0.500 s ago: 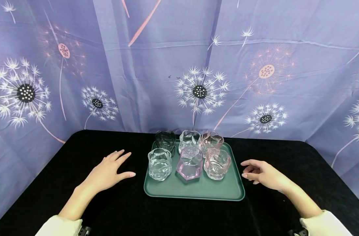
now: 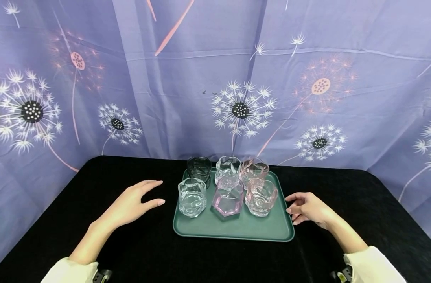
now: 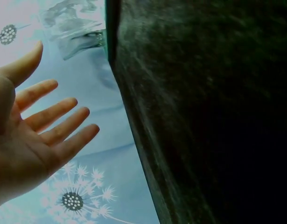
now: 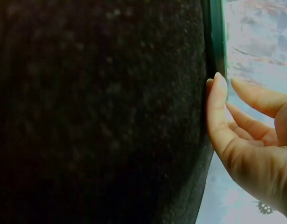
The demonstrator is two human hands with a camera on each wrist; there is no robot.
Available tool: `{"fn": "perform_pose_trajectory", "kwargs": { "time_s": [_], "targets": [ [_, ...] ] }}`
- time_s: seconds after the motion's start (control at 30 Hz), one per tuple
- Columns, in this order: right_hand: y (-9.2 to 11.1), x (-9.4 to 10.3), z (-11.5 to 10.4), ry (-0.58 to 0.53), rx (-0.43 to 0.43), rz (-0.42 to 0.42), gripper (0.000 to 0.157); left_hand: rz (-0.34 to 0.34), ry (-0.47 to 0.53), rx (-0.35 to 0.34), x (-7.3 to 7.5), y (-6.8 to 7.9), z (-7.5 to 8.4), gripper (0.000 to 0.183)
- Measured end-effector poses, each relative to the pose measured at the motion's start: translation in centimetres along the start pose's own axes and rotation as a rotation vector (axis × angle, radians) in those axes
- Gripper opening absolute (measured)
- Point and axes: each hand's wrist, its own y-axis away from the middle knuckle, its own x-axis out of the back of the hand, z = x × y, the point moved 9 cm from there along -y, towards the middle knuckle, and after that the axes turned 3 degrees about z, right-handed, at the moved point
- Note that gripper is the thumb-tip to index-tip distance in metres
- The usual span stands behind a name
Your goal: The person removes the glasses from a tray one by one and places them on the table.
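A dark green tray [image 2: 233, 232] bears several drinking glasses: a clear tumbler [image 2: 192, 198] at front left, a purple glass with a hexagonal base [image 2: 228, 196] in the front middle, and a pinkish tumbler [image 2: 260, 198] at front right. Behind them stand a dark grey glass [image 2: 199, 169], a clear glass [image 2: 228, 166] and a pink glass [image 2: 255, 169]. My right hand [image 2: 309, 208] is at the tray's right rim, thumb above and fingers below, pinching it. My left hand [image 2: 132, 204] hovers left of the tray, apart from it, fingers extended and thumb spread.
Black cloth covers the table [image 2: 215, 259], with bare cloth on both sides of the tray and in front. A lilac curtain [image 2: 180, 98] with dandelion prints hangs right behind the table's back edge.
My right hand has moved left to the tray's right rim. The left hand has shifted slightly right and turned, its fingers closer together. The tray and glasses have stayed put.
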Motion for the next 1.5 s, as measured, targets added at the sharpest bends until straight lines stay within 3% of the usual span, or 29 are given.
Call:
{"fn": "perform_pose_trajectory", "kwargs": {
  "time_s": [0.33,0.5,0.67,1.1,1.5],
  "targets": [
    [0.0,-0.2,0.4,-0.022,-0.012,0.016,0.046,-0.055,0.167,0.006,-1.1,-2.4,0.8,0.048],
    [0.0,-0.5,0.6,-0.037,-0.013,0.006,0.048,-0.101,0.206,0.055,-2.1,-3.9,0.7,0.047],
    [0.0,-0.4,0.7,-0.043,-0.021,0.007,0.048,-0.14,0.198,0.072,-2.4,-5.4,1.0,0.047],
    [-0.1,-0.3,0.6,-0.052,-0.03,0.001,0.049,-0.198,0.157,0.037,-2.8,-9.2,2.2,0.058],
    [-0.2,-0.4,0.6,-0.051,-0.036,0.007,0.049,-0.231,0.169,-0.012,-4.3,-11.3,2.6,0.062]
  ]
}}
